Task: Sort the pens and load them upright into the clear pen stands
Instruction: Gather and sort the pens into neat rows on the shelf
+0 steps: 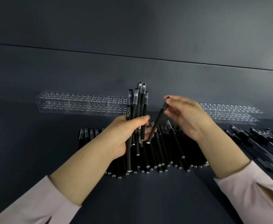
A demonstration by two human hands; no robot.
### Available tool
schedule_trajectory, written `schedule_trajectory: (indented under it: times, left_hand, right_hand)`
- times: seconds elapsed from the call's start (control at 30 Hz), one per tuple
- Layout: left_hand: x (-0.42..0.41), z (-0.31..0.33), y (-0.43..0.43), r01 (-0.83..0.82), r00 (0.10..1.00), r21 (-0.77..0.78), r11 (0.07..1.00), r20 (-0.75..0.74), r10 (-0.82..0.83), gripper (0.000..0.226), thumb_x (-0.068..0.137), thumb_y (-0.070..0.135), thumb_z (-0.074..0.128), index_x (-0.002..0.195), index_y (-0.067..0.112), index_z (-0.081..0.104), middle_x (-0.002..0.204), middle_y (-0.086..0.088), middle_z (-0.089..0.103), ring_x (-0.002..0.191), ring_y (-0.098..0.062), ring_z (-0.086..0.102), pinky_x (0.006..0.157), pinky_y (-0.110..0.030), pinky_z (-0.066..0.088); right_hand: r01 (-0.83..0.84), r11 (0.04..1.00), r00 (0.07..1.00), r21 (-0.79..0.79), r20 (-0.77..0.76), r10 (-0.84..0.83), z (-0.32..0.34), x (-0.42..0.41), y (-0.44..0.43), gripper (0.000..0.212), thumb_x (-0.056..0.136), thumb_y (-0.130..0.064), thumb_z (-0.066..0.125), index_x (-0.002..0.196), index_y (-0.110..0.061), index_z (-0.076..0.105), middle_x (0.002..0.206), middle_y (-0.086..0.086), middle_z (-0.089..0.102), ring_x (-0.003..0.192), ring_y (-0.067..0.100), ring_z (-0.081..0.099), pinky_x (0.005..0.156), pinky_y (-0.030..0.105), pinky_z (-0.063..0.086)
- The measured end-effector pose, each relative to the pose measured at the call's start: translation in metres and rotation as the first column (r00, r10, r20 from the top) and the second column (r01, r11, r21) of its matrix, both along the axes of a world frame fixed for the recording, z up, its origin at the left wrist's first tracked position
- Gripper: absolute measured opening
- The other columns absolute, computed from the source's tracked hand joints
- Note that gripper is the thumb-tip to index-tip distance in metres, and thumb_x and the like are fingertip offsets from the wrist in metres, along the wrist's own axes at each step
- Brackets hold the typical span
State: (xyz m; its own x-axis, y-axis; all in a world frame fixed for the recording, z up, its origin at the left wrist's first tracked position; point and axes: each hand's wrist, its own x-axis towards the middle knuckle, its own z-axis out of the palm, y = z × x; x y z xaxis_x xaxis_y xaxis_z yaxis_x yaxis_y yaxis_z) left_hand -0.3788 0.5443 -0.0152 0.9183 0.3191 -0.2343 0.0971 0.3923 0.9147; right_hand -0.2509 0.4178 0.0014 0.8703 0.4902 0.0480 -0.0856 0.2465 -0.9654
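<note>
My left hand (124, 135) grips a bundle of several black pens (138, 107), held upright with their frosted caps pointing up. My right hand (185, 117) pinches the cap end of a single black pen (156, 125), which slants down to the left toward the bundle. Under both hands lies a wide pile of black pens (164, 152) on the dark table. A clear pen stand (82, 103) with rows of holes stands behind the pile on the left, with no pens in the part I see. A second clear pen stand (231, 113) sits at the right, partly hidden by my right hand.
Another heap of dark pens (265, 146) lies at the right edge of the table. The dark table surface (35, 143) stretches to the left of the pile and toward me, between my pink sleeves. A dark wall rises behind the stands.
</note>
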Motion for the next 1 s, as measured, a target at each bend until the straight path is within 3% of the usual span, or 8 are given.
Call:
schedule_trajectory:
  times: [0.07,0.23,0.37,0.5,0.67,0.83,0.9,1.0]
  left_hand:
    - [0.0,0.0,0.0,-0.03,0.999,-0.058,0.998,0.017,0.031,0.022,0.088,0.008,0.069,0.107,-0.002,0.067,0.096,-0.015,0.074,0.082,-0.026,0.075,0.062,-0.032,0.062]
    - [-0.002,0.001,0.0,-0.012,0.999,-0.039,0.999,0.039,0.014,0.02,0.09,0.005,0.065,0.109,-0.002,0.066,0.086,-0.012,0.077,0.078,-0.022,0.075,0.056,-0.026,0.058]
    - [-0.003,0.003,-0.001,0.033,0.999,0.031,0.999,0.017,-0.034,0.021,0.095,0.008,0.06,0.114,0.0,0.063,0.088,-0.007,0.077,0.075,-0.015,0.075,0.052,-0.023,0.056]
    - [-0.004,0.003,0.0,0.082,0.997,0.094,0.992,0.006,-0.083,0.015,0.097,0.009,0.058,0.107,0.003,0.067,0.092,-0.004,0.078,0.081,-0.013,0.075,0.059,-0.022,0.059]
    - [-0.004,0.0,-0.001,0.118,0.992,0.094,0.989,0.025,-0.121,0.015,0.096,0.007,0.058,0.106,0.005,0.068,0.095,-0.007,0.077,0.087,-0.017,0.075,0.063,-0.024,0.059]
    - [-0.001,-0.001,-0.002,0.066,0.997,0.043,0.997,0.042,-0.068,0.016,0.093,0.002,0.06,0.107,0.001,0.068,0.096,-0.013,0.076,0.086,-0.023,0.075,0.065,-0.027,0.061]
    - [0.0,-0.001,-0.002,0.013,0.999,-0.021,1.0,0.041,-0.012,0.018,0.092,-0.001,0.061,0.108,0.0,0.068,0.099,-0.015,0.075,0.085,-0.024,0.075,0.065,-0.027,0.061]
    - [0.0,-0.001,0.001,-0.028,0.999,-0.031,0.999,0.043,0.03,0.019,0.091,0.0,0.063,0.109,0.002,0.069,0.1,-0.016,0.075,0.081,-0.02,0.075,0.059,-0.024,0.059]
  right_hand:
    - [0.056,0.997,0.998,-0.043,0.033,-0.055,0.002,0.008,-0.006,0.013,0.091,-0.002,0.059,0.086,-0.008,0.069,0.071,-0.002,0.066,0.058,0.003,0.06,0.057,0.015,0.052]
    - [0.083,0.897,0.959,-0.434,0.28,0.047,-0.015,0.013,-0.007,0.01,0.089,-0.002,0.064,0.092,-0.008,0.071,0.087,0.002,0.069,0.068,0.003,0.062,0.055,0.012,0.05]
    - [0.104,0.827,0.929,-0.553,0.35,0.117,-0.026,0.013,-0.005,0.008,0.085,-0.005,0.069,0.092,-0.006,0.072,0.081,0.006,0.068,0.063,0.005,0.063,0.058,0.015,0.053]
    - [0.16,0.852,0.915,-0.498,0.398,0.061,-0.021,0.01,-0.004,0.009,0.088,-0.018,0.067,0.085,-0.012,0.073,0.073,-0.003,0.068,0.059,0.004,0.06,0.058,0.015,0.052]
    - [-0.184,0.958,0.978,-0.22,0.06,0.202,-0.009,-0.005,-0.001,0.014,0.089,-0.02,0.064,0.08,-0.014,0.073,0.075,0.0,0.071,0.066,0.008,0.063,0.062,0.018,0.054]
    - [-0.159,0.987,0.983,-0.024,-0.101,0.156,-0.006,-0.005,0.003,0.005,0.09,-0.007,0.062,0.086,-0.01,0.062,0.074,0.002,0.068,0.067,0.011,0.063,0.061,0.019,0.055]
    - [-0.044,0.999,0.996,0.0,-0.076,0.044,-0.002,0.004,-0.001,0.01,0.091,-0.006,0.059,0.085,-0.013,0.06,0.07,0.0,0.068,0.064,0.01,0.062,0.056,0.019,0.053]
    - [0.095,0.962,0.983,-0.256,0.177,-0.05,-0.001,0.016,-0.012,0.015,0.089,-0.002,0.062,0.094,-0.016,0.06,0.072,0.001,0.067,0.059,0.009,0.064,0.054,0.019,0.053]
